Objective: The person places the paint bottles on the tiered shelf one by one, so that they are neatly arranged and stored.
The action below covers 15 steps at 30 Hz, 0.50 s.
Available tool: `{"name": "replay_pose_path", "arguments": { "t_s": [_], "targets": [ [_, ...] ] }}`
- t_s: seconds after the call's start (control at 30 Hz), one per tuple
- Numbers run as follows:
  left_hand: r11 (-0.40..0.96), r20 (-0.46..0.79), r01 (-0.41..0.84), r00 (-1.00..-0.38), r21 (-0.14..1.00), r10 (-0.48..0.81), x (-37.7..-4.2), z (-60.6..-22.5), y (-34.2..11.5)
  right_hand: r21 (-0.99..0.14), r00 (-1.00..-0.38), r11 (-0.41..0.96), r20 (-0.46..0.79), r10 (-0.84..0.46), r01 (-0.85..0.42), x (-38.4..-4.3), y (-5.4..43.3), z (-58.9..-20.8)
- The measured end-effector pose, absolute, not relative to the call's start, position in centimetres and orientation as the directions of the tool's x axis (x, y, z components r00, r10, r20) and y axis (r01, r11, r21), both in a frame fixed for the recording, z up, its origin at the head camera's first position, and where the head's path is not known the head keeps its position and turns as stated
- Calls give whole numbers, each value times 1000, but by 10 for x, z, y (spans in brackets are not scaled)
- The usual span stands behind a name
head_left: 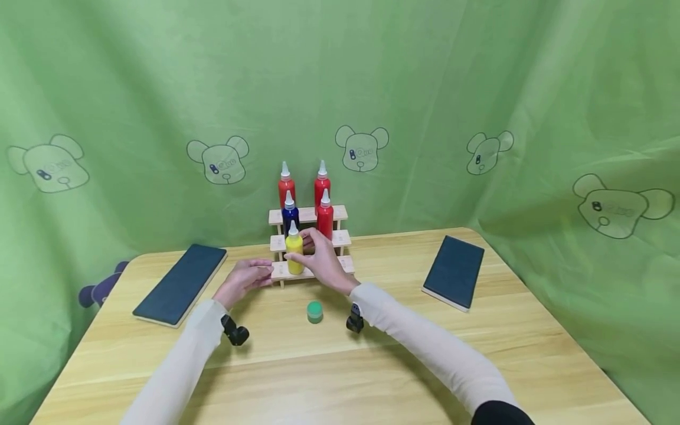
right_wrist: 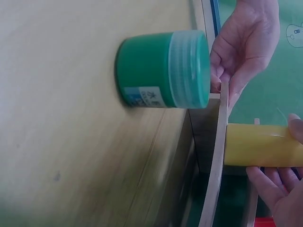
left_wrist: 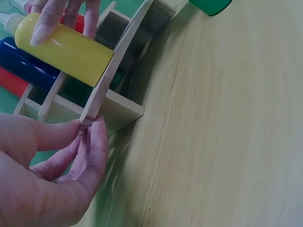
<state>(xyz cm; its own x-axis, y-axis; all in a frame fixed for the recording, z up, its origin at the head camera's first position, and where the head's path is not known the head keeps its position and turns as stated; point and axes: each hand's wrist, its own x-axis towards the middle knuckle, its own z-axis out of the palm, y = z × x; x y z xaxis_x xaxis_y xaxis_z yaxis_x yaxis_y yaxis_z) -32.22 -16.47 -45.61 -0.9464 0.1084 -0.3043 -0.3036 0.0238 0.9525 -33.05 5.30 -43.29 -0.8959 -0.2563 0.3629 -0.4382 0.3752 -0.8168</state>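
Observation:
A wooden three-step rack [head_left: 345, 264] stands at the back of the table. My left hand [head_left: 245, 280] pinches the left end of its lowest step between thumb and fingers, close up in the left wrist view. On that same step, toward the left, a yellow squeeze bottle [head_left: 294, 244] with a clear pointed cap stands upright. My right hand [head_left: 325, 264] holds it from the right, thumb in front and fingers behind. In the right wrist view the base of the yellow bottle [right_wrist: 258, 146] meets the step. Behind it, a dark blue bottle [head_left: 290, 216] occupies the middle step.
A red bottle [head_left: 325, 221] shares the middle step; an orange-red bottle [head_left: 286, 188] and another red bottle [head_left: 321, 188] stand on top. In front sits a green-lidded jar [head_left: 314, 312]. Dark flat pads lie left [head_left: 183, 283] and right [head_left: 454, 271]. A green curtain [head_left: 425, 88] hangs behind.

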Motion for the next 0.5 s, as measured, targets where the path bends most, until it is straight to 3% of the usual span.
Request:
{"name": "replay_pose_path", "arguments": {
  "t_s": [0.2,0.33,0.5],
  "targets": [
    [27,-298,-297,-948,955,108,-325,-459,-163,-816,-899,385,355,-255,-431,-329,58,-428],
    [53,-278,-273,-954,960,113,-320,-460,-164,-751,-877,452,407,-256,-481,-323,70,-424],
    [174,-144,-127,-986,976,88,-308,-448,-179,-639,-834,542,478,-276,-546,-320,95,-408]
  ]
}}
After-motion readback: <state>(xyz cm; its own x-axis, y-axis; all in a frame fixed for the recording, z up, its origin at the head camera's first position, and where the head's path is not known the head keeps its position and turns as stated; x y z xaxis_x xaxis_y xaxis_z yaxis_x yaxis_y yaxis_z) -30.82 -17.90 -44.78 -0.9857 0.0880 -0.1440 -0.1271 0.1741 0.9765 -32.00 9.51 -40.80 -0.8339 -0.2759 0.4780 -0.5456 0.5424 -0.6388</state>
